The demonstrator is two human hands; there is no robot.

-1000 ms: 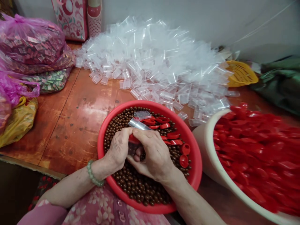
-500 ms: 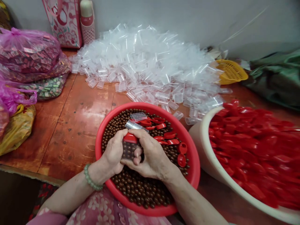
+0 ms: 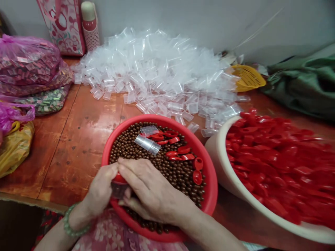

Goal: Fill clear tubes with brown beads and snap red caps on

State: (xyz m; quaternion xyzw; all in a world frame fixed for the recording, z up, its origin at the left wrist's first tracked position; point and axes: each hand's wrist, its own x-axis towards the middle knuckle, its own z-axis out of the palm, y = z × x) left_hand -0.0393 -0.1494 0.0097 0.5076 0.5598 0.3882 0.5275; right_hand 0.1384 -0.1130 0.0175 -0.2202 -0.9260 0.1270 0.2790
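Observation:
Between my two hands is a small clear plastic box (image 3: pixel 119 190) with a red cap (image 3: pixel 119 178) on top, dark inside. My left hand (image 3: pixel 101 188), a green bead bracelet on its wrist, is closed around the box's left side. My right hand (image 3: pixel 149 190) closes on it from the right, its thumb and fingers near the cap. Both hands are over the left front of a red basin (image 3: pixel 215 188) of round brown balls (image 3: pixel 125 139). Lying on the balls are clear empty boxes (image 3: pixel 148 144) and several loose red caps (image 3: pixel 183 150).
A white tub (image 3: pixel 222 153) heaped with red caps (image 3: pixel 277 167) stands right of the basin. Behind lies a pile of clear boxes (image 3: pixel 157 66) with a yellow basket (image 3: pixel 248 77) beside it. Pink bags (image 3: pixel 31 66), a tote bag (image 3: pixel 62 28) and a flask (image 3: pixel 90 28) are at left.
Both hands have moved left and toward me with the capped box, from the basin's middle to its left front rim. The view has shifted slightly to the right.

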